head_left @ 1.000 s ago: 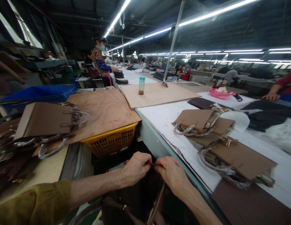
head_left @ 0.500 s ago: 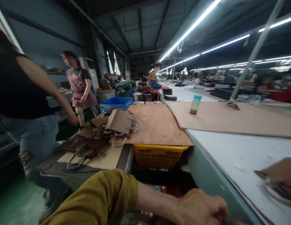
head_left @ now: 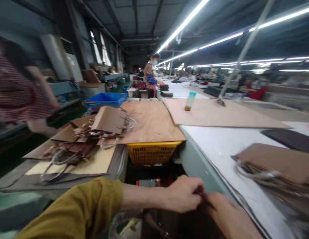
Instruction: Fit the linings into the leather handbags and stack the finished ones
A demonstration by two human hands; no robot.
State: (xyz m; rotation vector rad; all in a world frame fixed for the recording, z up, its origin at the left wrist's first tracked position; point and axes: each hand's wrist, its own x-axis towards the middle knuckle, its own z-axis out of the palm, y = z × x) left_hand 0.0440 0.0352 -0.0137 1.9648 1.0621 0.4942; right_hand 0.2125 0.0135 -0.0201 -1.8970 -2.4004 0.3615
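My left hand (head_left: 185,193), below a mustard sleeve, is closed with its fingers curled on a dark brown piece (head_left: 202,199). My right hand (head_left: 225,207) meets it from the right, its fingers closed at the same piece and blurred. Beneath both hands a dark brown bag (head_left: 179,225) shows at the bottom edge, with a pale wrapped handle (head_left: 116,224) at its left. On the white table to the right lies a brown bag (head_left: 276,162) with wrapped handles.
Brown bags (head_left: 108,121) are piled at the left, beside a wooden board (head_left: 151,121) over a yellow basket (head_left: 151,154). A blue crate (head_left: 106,99) stands behind. A bottle (head_left: 190,101) stands on cardboard (head_left: 219,114). A person in a checked apron (head_left: 20,86) is at far left.
The view has swung right. My right hand and the dark bag have come into sight, and my hands are higher in the picture. The person in black has left view.
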